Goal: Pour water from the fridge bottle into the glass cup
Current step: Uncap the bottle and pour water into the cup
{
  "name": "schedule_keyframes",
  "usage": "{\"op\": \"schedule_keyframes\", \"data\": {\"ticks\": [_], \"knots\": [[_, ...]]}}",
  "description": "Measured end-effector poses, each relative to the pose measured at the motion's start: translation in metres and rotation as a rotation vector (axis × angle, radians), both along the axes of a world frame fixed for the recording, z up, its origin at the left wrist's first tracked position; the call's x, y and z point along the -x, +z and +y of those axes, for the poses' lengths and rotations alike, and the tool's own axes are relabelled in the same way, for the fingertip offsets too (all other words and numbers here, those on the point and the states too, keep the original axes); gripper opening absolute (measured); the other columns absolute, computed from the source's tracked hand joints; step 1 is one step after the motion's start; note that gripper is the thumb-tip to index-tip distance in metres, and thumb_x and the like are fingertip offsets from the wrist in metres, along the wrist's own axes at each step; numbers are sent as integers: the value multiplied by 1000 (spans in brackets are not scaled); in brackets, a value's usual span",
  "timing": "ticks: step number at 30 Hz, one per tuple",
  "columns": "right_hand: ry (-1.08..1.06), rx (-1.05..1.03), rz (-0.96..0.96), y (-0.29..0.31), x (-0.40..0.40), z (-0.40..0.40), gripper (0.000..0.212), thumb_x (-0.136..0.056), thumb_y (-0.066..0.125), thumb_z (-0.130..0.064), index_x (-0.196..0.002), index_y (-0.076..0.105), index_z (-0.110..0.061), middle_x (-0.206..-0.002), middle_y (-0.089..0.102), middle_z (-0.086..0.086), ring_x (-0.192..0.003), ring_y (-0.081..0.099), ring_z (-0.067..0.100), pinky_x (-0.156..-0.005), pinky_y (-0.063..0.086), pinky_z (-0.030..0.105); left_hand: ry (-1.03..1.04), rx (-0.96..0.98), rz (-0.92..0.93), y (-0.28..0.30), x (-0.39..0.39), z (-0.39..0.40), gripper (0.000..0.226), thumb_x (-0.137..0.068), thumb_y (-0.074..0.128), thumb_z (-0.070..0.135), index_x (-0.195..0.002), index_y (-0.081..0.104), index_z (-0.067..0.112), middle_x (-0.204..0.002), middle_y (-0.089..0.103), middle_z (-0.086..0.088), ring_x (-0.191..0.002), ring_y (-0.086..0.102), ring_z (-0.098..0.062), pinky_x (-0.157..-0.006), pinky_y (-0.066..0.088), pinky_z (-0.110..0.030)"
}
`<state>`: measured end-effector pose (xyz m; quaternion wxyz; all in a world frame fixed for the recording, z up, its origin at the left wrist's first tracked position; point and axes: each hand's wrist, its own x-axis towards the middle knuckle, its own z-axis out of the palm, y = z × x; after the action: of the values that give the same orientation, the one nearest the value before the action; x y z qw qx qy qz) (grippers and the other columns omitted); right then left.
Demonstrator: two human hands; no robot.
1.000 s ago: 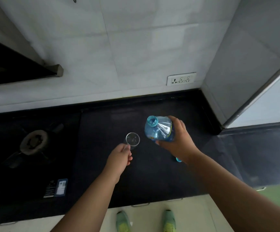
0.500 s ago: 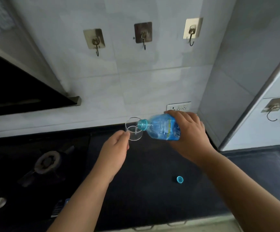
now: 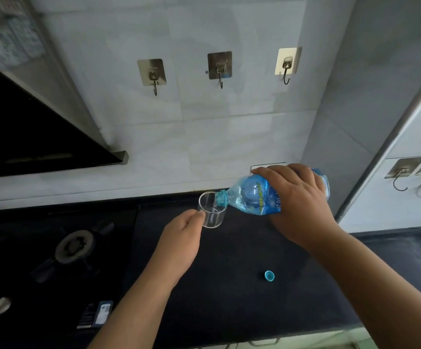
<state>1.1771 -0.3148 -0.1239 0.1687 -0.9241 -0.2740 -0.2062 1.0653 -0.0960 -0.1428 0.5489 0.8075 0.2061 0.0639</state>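
Observation:
My right hand [image 3: 300, 202] grips a blue plastic water bottle [image 3: 252, 197], tipped almost level with its open neck over the rim of a small clear glass cup [image 3: 213, 210]. My left hand [image 3: 179, 238] holds the cup by its left side with the fingertips. The cup looks lifted a little off the black counter [image 3: 229, 285] and leans slightly toward the bottle. A little water shows inside the cup. The bottle's blue cap [image 3: 269, 275] lies loose on the counter, below my right forearm.
A gas stove burner [image 3: 74, 245] with knobs sits at the left under a black hood [image 3: 28, 137]. Three wall hooks [image 3: 220, 69] hang on the tiled wall. A grey cabinet side [image 3: 380, 122] with more hooks stands at the right.
The bottle has tipped from neck-up to nearly level, its mouth now at the cup's rim. The cup seems to have risen from the counter. My view has lifted toward the wall.

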Motion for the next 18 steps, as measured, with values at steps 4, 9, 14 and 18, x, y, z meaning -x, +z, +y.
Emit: {"op": "schedule_keyframes", "data": {"ticks": [4,9,14,18], "knots": [[9,25,-17,4,2,1,87,-66,86,-15,-142,52,-38,-136,58,-14,-129,40,27,-109,32,49,2,15,9,-1,3,-1,40,-102,47,42,-66,39,24,-65,36,4,-62,36,-13,-66,34,-39],[29,27,-22,9,2,4,89,-64,82,-8,-142,53,-37,-136,58,-13,-129,37,27,-111,28,49,5,22,3,0,3,-2,41,-102,47,41,-68,37,21,-66,36,4,-61,35,-12,-65,33,-39],[34,50,-38,13,2,5,89,-64,85,-9,-142,53,-37,-137,58,-12,-130,35,26,-112,28,51,-4,-8,10,-1,4,-2,43,-103,46,41,-73,37,11,-65,34,3,-57,33,-11,-63,32,-37],[31,77,-57,13,1,7,89,-63,86,-11,-142,53,-37,-136,58,-11,-130,35,26,-111,24,48,1,-7,18,-1,3,-1,43,-102,46,40,-74,37,9,-65,35,3,-57,32,-11,-63,31,-37]]}}
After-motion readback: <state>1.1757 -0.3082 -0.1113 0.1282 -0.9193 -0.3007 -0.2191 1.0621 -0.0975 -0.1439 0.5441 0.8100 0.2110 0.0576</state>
